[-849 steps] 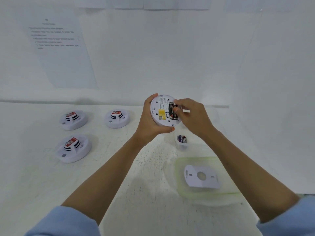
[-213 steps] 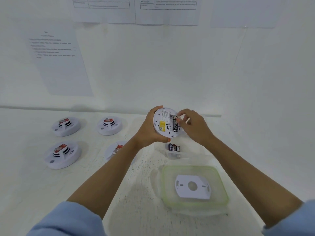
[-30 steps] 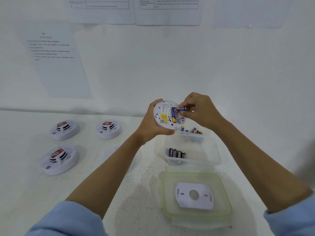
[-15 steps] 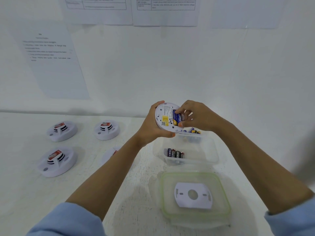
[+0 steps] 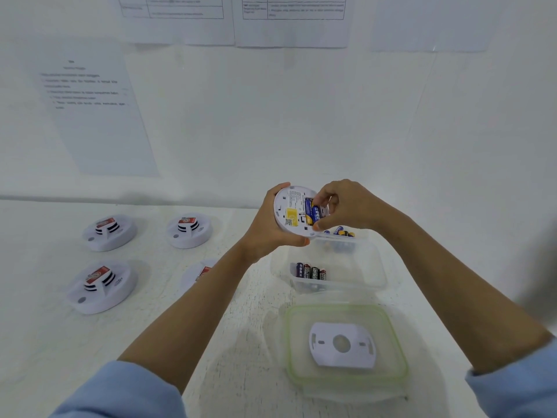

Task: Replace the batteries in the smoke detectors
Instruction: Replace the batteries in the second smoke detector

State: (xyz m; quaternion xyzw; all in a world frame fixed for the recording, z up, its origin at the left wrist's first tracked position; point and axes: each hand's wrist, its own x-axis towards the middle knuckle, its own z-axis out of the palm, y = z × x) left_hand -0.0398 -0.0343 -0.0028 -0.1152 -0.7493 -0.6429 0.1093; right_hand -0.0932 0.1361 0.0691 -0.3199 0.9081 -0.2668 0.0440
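Fingers (image 5: 322, 202) of the right hand (image 5: 352, 208) curl down onto a blue battery (image 5: 310, 212) and press it in the open back of a detector (image 5: 289, 212), with the thumb against the detector's lower rim. The left hand (image 5: 271, 233) grips that detector from its left side and holds it tilted in the air, above the far end of a clear tub (image 5: 373, 273) on the worktop (image 5: 150, 333). Dark batteries (image 5: 310, 271) sit in the tub's near left part and blue batteries (image 5: 340, 232) at its far end. Just nearer lies a green-rimmed lid (image 5: 300, 342) with a white plate (image 5: 342, 359) on it. Three detectors (image 5: 101, 286) sit toward the worktop's left edge, and a fourth detector (image 5: 202, 271) is partly hidden behind the left forearm.
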